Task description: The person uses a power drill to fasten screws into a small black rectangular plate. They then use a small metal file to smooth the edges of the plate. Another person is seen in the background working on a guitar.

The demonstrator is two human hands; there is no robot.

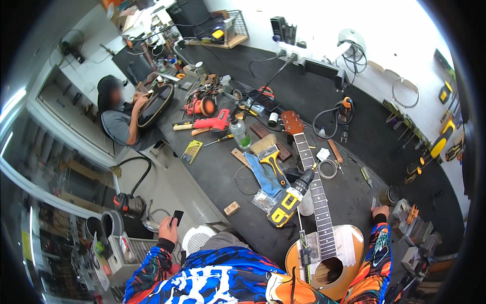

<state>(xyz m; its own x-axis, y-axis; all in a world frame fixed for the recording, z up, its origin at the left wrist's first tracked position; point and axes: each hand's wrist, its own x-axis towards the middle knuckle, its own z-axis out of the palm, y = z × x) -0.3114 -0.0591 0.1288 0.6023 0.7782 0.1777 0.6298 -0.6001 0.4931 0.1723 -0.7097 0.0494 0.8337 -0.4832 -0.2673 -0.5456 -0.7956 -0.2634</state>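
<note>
My left hand [168, 230] is out to the left, off the bench, closed around a small dark flat rectangular piece [177, 216] whose kind I cannot make out. At the bench's right side, my right hand [379, 211] is closed beside a dark round tin [390, 195]; a thin greyish sliver shows at its fingers. Between my arms an acoustic guitar [350, 239] lies face up, its neck pointing away from me. A caliper [305, 249] rests on its top, left of the soundhole. A yellow and black cordless drill [287, 203] lies left of the neck.
A brush [272, 158] lies on a blue cloth [264, 175]. Beyond are a bottle [240, 133], a red heat gun [215, 120] and heaped tools. Metal blocks [416, 232] stack at the right. Another person [119, 119] handles a round-edged instrument body at the far left.
</note>
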